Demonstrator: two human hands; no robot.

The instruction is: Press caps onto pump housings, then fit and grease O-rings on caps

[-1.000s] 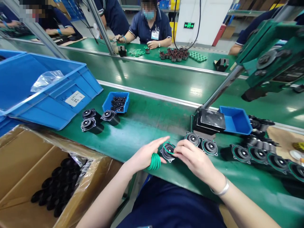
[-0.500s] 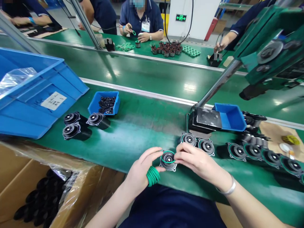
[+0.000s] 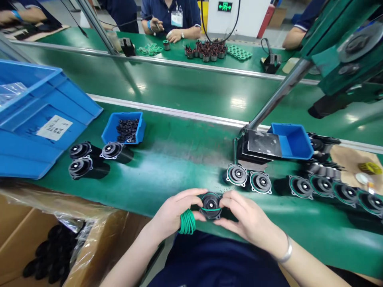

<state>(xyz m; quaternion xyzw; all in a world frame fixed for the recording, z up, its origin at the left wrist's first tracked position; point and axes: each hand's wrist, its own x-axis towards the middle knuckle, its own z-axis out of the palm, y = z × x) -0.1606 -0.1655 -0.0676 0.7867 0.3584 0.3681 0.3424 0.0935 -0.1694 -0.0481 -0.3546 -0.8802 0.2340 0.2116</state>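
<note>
Both my hands hold one round black motor part (image 3: 211, 205) at the near edge of the green bench. A thin green ring lies across its face. My left hand (image 3: 176, 211) pinches it from the left and carries a stack of green rings (image 3: 187, 221) on its thumb. My right hand (image 3: 247, 217) grips it from the right with curled fingers. Just beyond it, two similar parts (image 3: 248, 178) with green rings lie on the bench, and several more (image 3: 332, 189) run in a row to the right.
Three black parts (image 3: 89, 156) stand at the left beside a small blue tray of black rings (image 3: 124, 128). A big blue crate (image 3: 36, 119) and an open carton (image 3: 44, 247) of black parts are at the left. A black fixture (image 3: 259, 147), blue bin (image 3: 295, 140) and green press (image 3: 344, 52) stand at the right. Other people work across the conveyor.
The part has come nearer to me and tilted up off the bench. Both hands now close round it, and the green ring sits across its face.
</note>
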